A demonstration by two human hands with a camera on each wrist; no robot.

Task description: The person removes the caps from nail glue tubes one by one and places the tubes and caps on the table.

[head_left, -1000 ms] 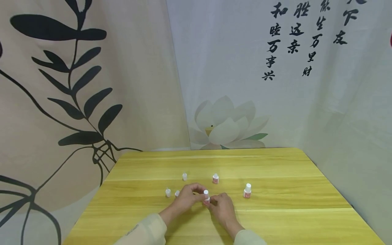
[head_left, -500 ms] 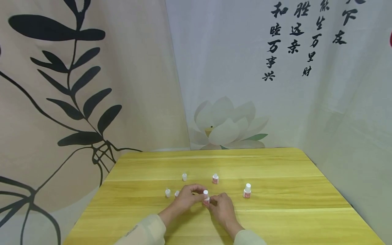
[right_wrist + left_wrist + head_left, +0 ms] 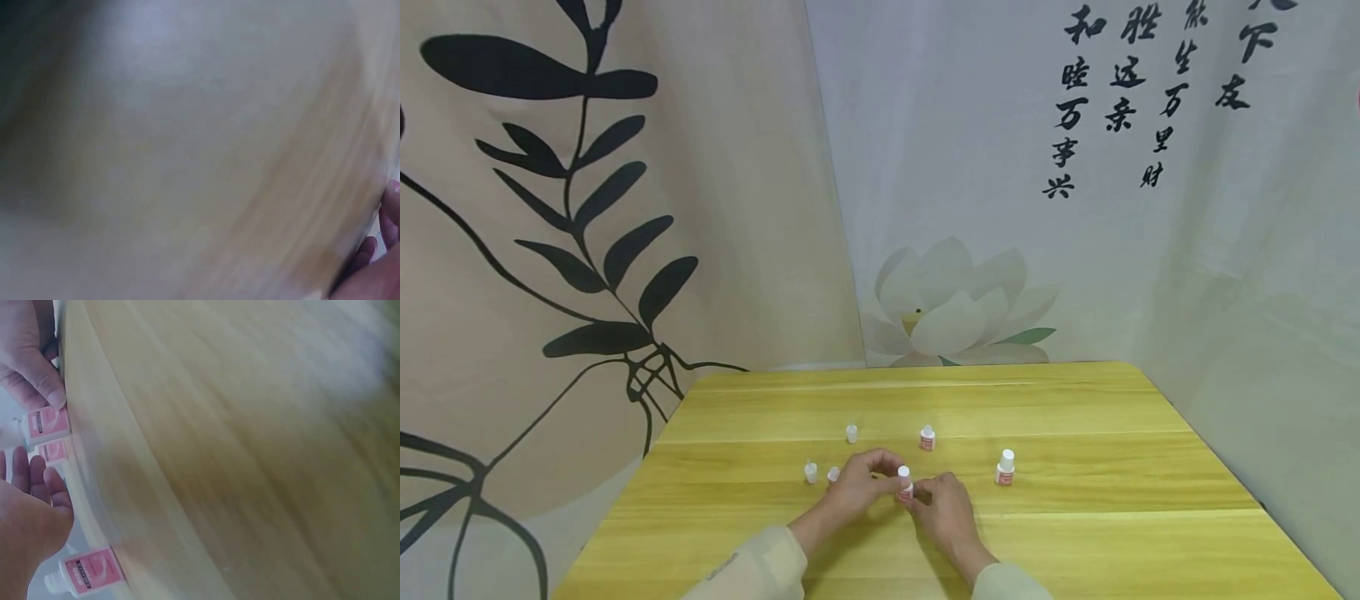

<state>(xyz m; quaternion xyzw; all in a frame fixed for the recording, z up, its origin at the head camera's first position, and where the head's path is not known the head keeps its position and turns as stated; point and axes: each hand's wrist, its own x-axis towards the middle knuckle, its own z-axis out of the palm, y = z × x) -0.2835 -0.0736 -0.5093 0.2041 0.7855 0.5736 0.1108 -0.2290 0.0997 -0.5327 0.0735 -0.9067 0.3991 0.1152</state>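
A small white bottle (image 3: 905, 492) with a white cap and pink-red label stands upright between both hands near the table's middle. My left hand (image 3: 854, 487) holds its upper part between thumb and fingers. From the other side, my right hand (image 3: 949, 510) pinches its lower part. In the left wrist view the right thumb (image 3: 55, 397) presses right at the label of the held bottle (image 3: 49, 423). A pink-labelled bottle (image 3: 94, 573) with a white neck stands beside the left hand there. The right wrist view shows mostly blurred table, with fingers (image 3: 365, 250) at its right edge.
On the yellow wood-grain table (image 3: 1075, 550), one labelled bottle (image 3: 928, 438) stands behind the hands and another bottle (image 3: 1005, 467) to their right. Small white translucent pieces (image 3: 852, 433) stand to the left, one partly hidden by the left hand. Printed curtains (image 3: 760, 208) hang behind.
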